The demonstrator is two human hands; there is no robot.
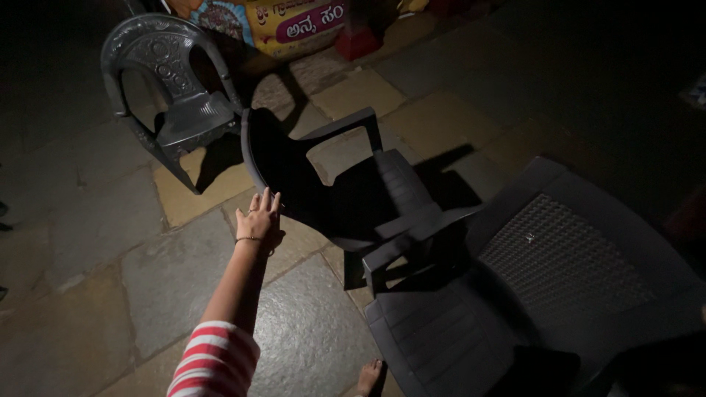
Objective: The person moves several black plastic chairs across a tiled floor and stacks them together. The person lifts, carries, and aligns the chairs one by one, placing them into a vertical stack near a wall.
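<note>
chair: black plastic armchair (346, 184), moulded in one piece with a smooth solid backrest and open armrests
pose: tipped over towards the left of the view, backrest leaning low, not standing square on its legs
seat: ribbed slats across the seat surface, facing up and to the right
contact: the top edge of the backrest sits against the fingertips of the left hand (259, 219), which is spread flat
place: on a stone-slab floor, between a grey chair behind and a dark chair in front
light: dim, details of the legs hidden in shadow

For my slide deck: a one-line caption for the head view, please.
Left hand, fingers spread, touches the back of a dark plastic armchair on stone paving, between two more chairs.
</note>
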